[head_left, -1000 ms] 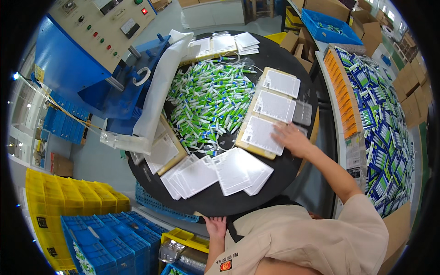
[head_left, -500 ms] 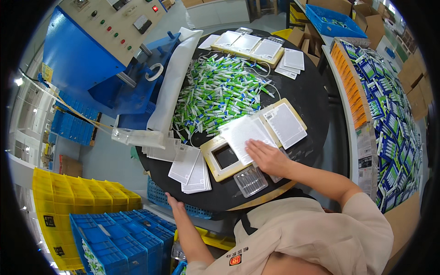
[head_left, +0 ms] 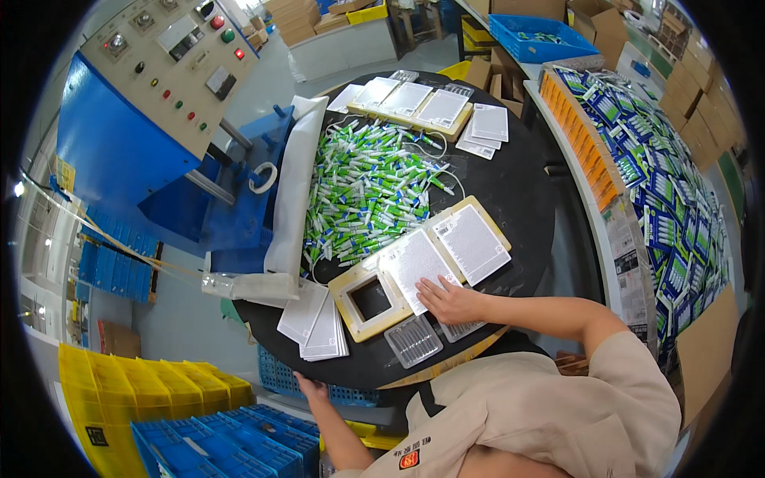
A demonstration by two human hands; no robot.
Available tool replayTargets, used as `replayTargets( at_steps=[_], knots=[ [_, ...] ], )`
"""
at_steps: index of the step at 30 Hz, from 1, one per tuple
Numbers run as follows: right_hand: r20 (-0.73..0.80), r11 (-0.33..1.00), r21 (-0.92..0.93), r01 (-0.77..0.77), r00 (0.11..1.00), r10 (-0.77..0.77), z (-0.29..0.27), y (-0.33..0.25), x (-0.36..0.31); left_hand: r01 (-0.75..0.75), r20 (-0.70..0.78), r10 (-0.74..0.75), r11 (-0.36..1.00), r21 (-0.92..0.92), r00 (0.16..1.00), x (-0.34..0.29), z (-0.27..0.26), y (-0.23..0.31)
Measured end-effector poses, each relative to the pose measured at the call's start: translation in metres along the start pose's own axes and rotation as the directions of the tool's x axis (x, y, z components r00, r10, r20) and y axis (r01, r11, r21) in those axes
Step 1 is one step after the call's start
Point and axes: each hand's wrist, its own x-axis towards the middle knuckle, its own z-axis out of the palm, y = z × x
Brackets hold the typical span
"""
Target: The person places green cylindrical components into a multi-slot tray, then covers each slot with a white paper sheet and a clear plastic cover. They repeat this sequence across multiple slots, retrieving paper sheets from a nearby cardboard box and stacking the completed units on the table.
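Note:
My right hand (head_left: 448,301) lies open, fingers spread, on the lower part of a white printed card (head_left: 416,259). This card sits in the middle place of a yellow-edged frame fixture (head_left: 362,331). A second white card (head_left: 472,245) fills the place on its right; the left place is an uncovered dark opening (head_left: 371,300). Just in front of the fixture are two clear plastic blister trays, one (head_left: 413,342) in plain view, the other (head_left: 460,330) partly under my right forearm. My left hand (head_left: 311,386) is at the table's lower left edge, fingers partly visible and apart, holding nothing I can see.
A heap of green-and-white tubes (head_left: 366,191) covers the round black table's (head_left: 526,183) middle. Loose white cards (head_left: 323,334) lie front left. Another loaded fixture (head_left: 414,111) stands at the back. A blue press machine (head_left: 119,151) is left; packaged goods (head_left: 661,207) fill the right bench.
The middle card, tilted and overlapping before, now lies squared in its place under my right hand. My left hand stays near the table edge. The whole view has shifted.

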Motion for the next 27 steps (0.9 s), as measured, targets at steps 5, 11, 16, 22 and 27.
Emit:
replayTargets(
  at_steps=[5, 11, 16, 22, 27],
  knots=[
    [-0.214, 0.979, 0.117, -0.168, 0.958, 0.19, -0.042, 0.049, -0.029, -0.108, -0.121, 0.157, 0.935, 0.338, 0.98, -0.05, 0.011, -0.008],
    [0.05, 0.988, -0.107, -0.11, 0.992, 0.116, -0.017, 0.05, -0.095, -0.829, 0.693, 0.536, 0.025, 0.558, 0.482, -0.2, 0.113, -0.04],
    [-0.042, 0.973, -0.197, -0.119, 0.993, 0.112, 0.011, 0.061, -0.107, -0.899, 0.983, -0.137, -0.434, 0.052, 0.123, -0.243, 0.181, -0.069],
    [-0.322, 0.555, 0.455, -0.696, 0.452, 0.832, -0.044, 0.119, -0.142, -0.921, 0.891, -0.365, -0.367, 0.127, 0.269, -0.233, 0.194, -0.064],
    [-0.077, -0.04, 0.979, -0.198, -0.551, 0.831, -0.116, 0.202, -0.282, -0.932, 0.891, -0.41, -0.36, 0.041, 0.197, -0.231, 0.184, -0.065]
  ],
)
